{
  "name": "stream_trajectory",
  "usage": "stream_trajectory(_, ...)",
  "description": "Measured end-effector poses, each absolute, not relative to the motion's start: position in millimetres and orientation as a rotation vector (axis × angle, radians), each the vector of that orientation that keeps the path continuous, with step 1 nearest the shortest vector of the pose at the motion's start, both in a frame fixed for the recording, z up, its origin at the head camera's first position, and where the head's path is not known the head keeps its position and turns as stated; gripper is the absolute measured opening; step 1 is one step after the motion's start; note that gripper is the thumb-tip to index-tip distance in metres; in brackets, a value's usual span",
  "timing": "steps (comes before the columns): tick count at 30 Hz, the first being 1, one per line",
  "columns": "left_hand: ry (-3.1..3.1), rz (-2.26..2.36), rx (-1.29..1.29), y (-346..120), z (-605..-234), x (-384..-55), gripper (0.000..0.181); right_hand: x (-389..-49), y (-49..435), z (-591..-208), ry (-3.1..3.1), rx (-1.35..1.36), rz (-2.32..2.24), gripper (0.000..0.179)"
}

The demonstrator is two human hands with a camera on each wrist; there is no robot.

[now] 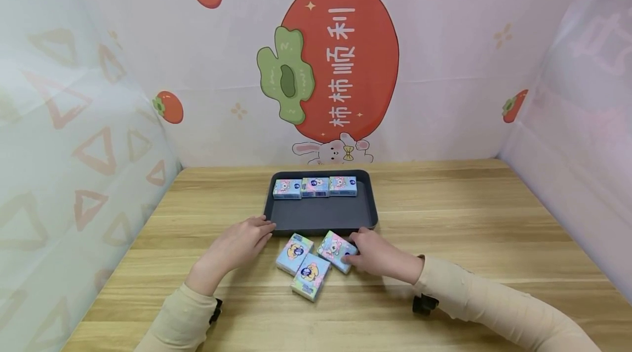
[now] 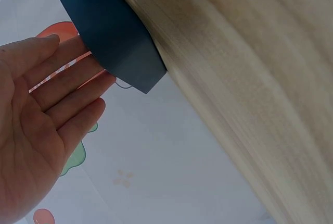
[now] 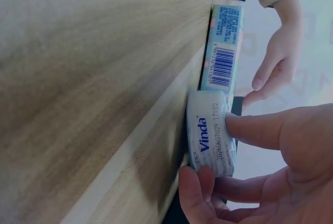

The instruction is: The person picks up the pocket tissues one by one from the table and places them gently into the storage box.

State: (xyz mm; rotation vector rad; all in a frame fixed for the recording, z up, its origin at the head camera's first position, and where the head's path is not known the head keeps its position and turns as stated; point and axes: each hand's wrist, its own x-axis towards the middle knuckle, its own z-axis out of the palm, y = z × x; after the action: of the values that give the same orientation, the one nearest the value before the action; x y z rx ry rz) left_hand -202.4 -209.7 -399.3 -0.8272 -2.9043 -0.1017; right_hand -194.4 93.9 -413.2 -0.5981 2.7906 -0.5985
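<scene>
My right hand [image 1: 379,254] grips a blue-and-pink tissue pack [image 1: 333,247] just in front of the dark tray [image 1: 321,216]. In the right wrist view, thumb and fingers pinch this pack [image 3: 210,130] from both sides, its Vinda-printed end facing the camera. Two more tissue packs with a yellow character lie left of it, one pack [image 1: 294,253] near the tray and another pack [image 1: 311,277] closer to me. At the tray's front left corner rests my left hand [image 1: 241,247], its fingers extended and touching the rim; the left wrist view shows the hand's open palm [image 2: 31,125].
Three tissue packs stand in a row along the tray's far side, the middle pack [image 1: 315,187] between two others. Wooden table [image 1: 454,209] surrounds the tray. Behind it rises a printed backdrop [image 1: 424,138] with a large persimmon, and side curtains flank the table.
</scene>
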Motion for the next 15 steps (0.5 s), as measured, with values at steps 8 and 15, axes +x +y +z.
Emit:
stream_trajectory(8,-2.902,-0.097,-0.829,-210.2,-399.6,-202.6,0.027,-196.6,96.5,-412.8,2.75,-0.565,-0.7,0.037)
stream_trajectory(15,-2.904,-0.097,-0.83,-210.3,-399.9,-202.9,0.027,-194.6,98.6,-410.8,2.719,-0.547,-0.731,0.033)
